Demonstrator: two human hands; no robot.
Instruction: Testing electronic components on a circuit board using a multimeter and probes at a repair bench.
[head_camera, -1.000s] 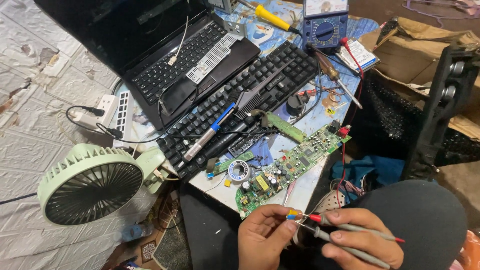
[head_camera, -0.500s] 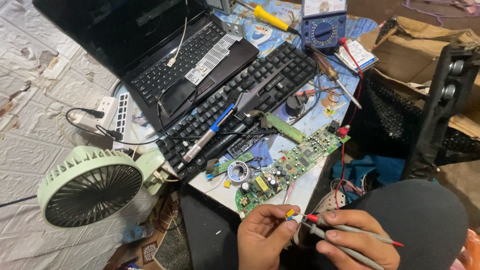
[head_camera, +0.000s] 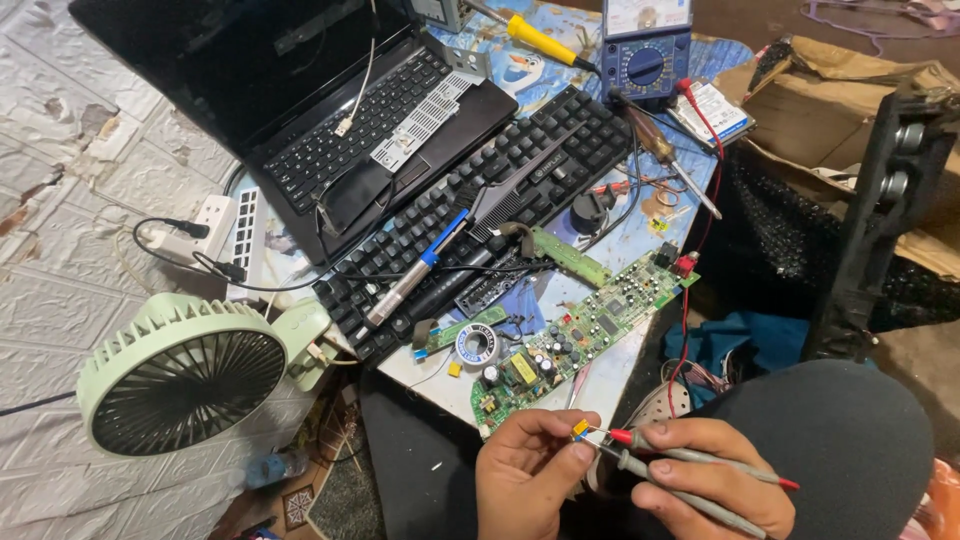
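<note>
Head view: two meter probes (head_camera: 690, 470), one red and one dark, lie side by side in the right hand (head_camera: 705, 480), long axes running from lower right to tips at upper left. Both tips meet a small yellow component (head_camera: 579, 429) pinched between the left hand's (head_camera: 525, 475) thumb and forefinger. A green circuit board (head_camera: 580, 335) lies just above on the table (head_camera: 600, 385), with a green fan (head_camera: 185, 370) at left.

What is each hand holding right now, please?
Left hand: closed on a small yellow component.
Right hand: closed around two meter probes.
</note>
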